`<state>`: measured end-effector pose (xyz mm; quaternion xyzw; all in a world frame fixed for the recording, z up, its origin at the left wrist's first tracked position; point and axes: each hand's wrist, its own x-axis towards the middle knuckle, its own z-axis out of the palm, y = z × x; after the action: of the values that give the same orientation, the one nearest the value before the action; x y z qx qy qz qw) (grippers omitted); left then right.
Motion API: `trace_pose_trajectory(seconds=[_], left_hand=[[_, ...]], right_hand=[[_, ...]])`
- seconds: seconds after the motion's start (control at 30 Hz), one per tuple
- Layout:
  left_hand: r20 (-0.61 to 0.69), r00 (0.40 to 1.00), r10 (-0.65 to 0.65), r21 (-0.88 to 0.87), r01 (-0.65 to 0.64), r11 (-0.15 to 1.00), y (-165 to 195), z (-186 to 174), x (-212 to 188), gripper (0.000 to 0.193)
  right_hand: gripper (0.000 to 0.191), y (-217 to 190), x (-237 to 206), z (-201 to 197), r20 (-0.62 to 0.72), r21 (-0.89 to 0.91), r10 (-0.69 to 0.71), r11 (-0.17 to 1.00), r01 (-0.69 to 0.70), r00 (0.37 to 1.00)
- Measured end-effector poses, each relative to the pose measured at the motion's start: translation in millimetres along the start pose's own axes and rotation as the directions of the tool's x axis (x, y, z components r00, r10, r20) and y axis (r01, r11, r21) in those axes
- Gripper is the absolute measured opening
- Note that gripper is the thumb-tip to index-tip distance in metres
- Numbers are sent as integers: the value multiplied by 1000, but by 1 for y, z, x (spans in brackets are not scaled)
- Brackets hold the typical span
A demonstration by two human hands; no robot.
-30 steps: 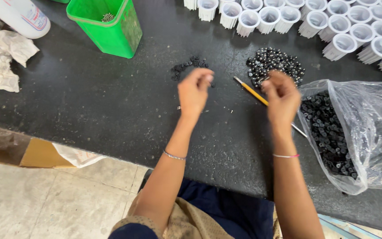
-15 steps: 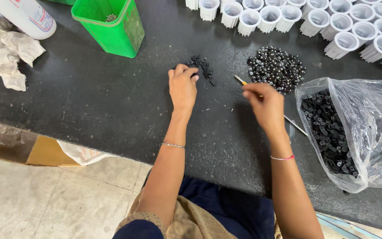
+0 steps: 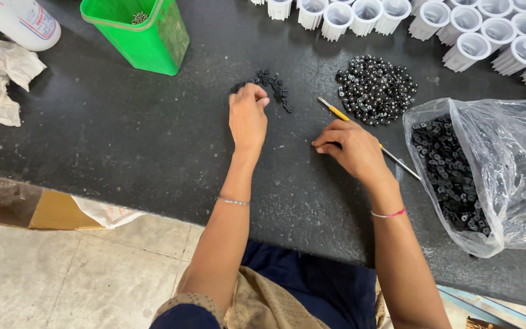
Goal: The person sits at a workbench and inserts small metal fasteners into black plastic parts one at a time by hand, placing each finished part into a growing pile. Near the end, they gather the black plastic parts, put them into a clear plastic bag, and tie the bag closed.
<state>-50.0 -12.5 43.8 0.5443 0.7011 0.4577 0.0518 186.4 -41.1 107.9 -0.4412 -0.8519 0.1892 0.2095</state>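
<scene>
**Small black ring-shaped plastic parts: left hand on the loose cluster**

Small black ring-shaped plastic parts [image 3: 273, 85] lie in a loose scatter on the dark speckled tabletop [image 3: 123, 140], at 12 o'clock from me.

- Left hand [image 3: 248, 116]: palm down, fingers bunched closed, tips touching the 8 o'clock edge of the scatter. I can't tell if a piece is pinched; the knuckles hide it.
- Right hand [image 3: 348, 149]: at 3 o'clock of the left, resting on the table with fingers curled and the index tip pressed to the surface. The thin yellow-handled metal tool [image 3: 335, 111] runs under it, yellow end out at 11 o'clock, bare shaft out at 4. I can't tell whether it's gripped or just covered.
- Heap of shiny black beads [image 3: 375, 88]: at 1 o'clock of the right hand, just beside the tool's tip.
- Clear plastic bag [image 3: 506, 176]: at 3 o'clock, mouth open, with more black parts inside.
- White ribbed plastic cups [image 3: 470, 42]: in rows along the far edge, 12 to 2 o'clock.
- Green plastic bin [image 3: 147, 36]: at 10 o'clock of the left hand, well apart from it.

My read: this is the pick step, taking one piece off the scatter. The parts touch each other, so a clean lift calls for a fingertip pinch on an outlying piece, not a sweep.
</scene>
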Motion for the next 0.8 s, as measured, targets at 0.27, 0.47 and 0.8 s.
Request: trace_pose_trajectory(seconds=[0.27,0.47,0.8], left_hand=[[382,918,-107,-571,325,754,9,21,-11,22],[462,887,-23,-533,299,791,26,22,-26,22],[421,907,16,-508,221,832,52,10,-33,18]], right_hand=[[8,6,2,10,-67,72,-13,997,17,998],[14,12,7,22,-328,403,221,912,-76,918],[13,14,7,28,-360,427,264,900,-94,895]])
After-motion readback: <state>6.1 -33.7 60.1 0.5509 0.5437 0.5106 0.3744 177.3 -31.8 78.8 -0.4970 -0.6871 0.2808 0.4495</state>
